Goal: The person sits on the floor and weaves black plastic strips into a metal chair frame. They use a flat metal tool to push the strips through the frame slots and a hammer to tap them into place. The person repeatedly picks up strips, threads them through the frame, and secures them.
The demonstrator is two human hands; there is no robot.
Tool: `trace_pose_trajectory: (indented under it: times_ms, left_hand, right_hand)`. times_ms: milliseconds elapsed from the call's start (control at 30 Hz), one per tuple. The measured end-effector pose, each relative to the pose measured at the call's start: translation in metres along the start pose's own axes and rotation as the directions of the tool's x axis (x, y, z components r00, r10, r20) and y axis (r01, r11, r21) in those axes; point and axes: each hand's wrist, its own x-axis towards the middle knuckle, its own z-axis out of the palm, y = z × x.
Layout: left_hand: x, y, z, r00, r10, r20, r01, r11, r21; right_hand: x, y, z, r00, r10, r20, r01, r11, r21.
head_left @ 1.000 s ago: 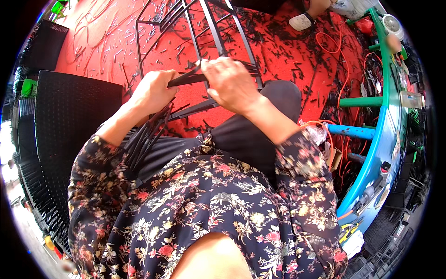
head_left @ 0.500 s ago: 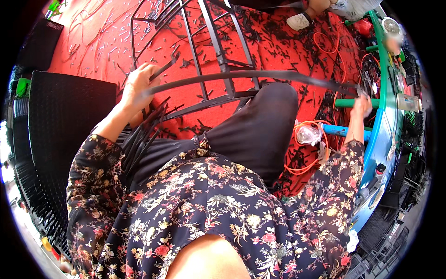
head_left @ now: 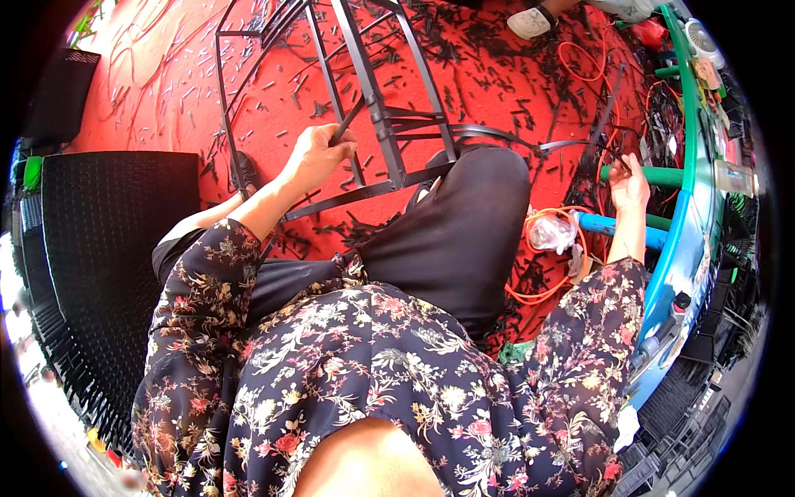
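A black metal frame [head_left: 378, 116] with long bars stands on the floor in front of my knees. Close to its left bars, my left hand [head_left: 319, 156] is closed around a short black strip [head_left: 351, 116], whose end sticks up past the fingers. Off to the right, beside the green bar, my right hand [head_left: 630, 187] pinches a long, thin, black flat strip [head_left: 571, 143]. That strip curves from the frame's lower right, above my knee, toward my right fingers. Whether the two strips are one piece cannot be made out.
Black woven panels [head_left: 116, 224] stand at my left. Black scraps litter the red floor [head_left: 281, 91]. On the right are a green and blue curved rail [head_left: 675, 211], an orange cord [head_left: 538, 296], a clear plastic bag [head_left: 551, 233] and a small fan [head_left: 702, 41]. Another person's shoe [head_left: 530, 22] shows at the top.
My left hand has moved right, over to the frame's bars. The strip that stretched between both hands now runs from the frame to my right hand. The bundle of strips by my left leg is now hidden.
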Motion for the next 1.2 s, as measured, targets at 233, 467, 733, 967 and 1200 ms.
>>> trace_pose_trajectory:
  times_ms: [233, 467, 733, 967, 1200]
  left_hand:
    - [-0.019, 0.036, 0.000, 0.997, -0.065, 0.051, 0.078, 0.945, -0.316]
    - [-0.032, 0.074, 0.011, 0.989, -0.149, 0.024, 0.150, 0.959, -0.240]
    - [-0.030, 0.079, 0.038, 0.976, -0.218, 0.010, 0.218, 0.969, -0.116]
    - [-0.060, 0.062, -0.011, 0.990, -0.140, 0.037, 0.141, 0.875, -0.463]
    - [-0.092, 0.052, -0.070, 0.975, 0.014, 0.223, 0.125, 0.792, -0.597]
  right_hand:
    - [-0.036, 0.022, 0.062, 0.727, -0.656, 0.200, 0.302, 0.045, -0.952]
    - [-0.143, 0.058, 0.204, 0.491, -0.213, 0.845, 0.871, 0.102, -0.481]
    - [-0.135, 0.062, 0.224, 0.508, 0.392, 0.767, 0.839, -0.023, -0.544]
    - [-0.141, 0.066, 0.220, 0.303, 0.236, 0.923, 0.501, 0.785, -0.365]
    - [-0.204, 0.061, 0.275, 0.127, -0.093, 0.988, 0.149, 0.986, 0.074]
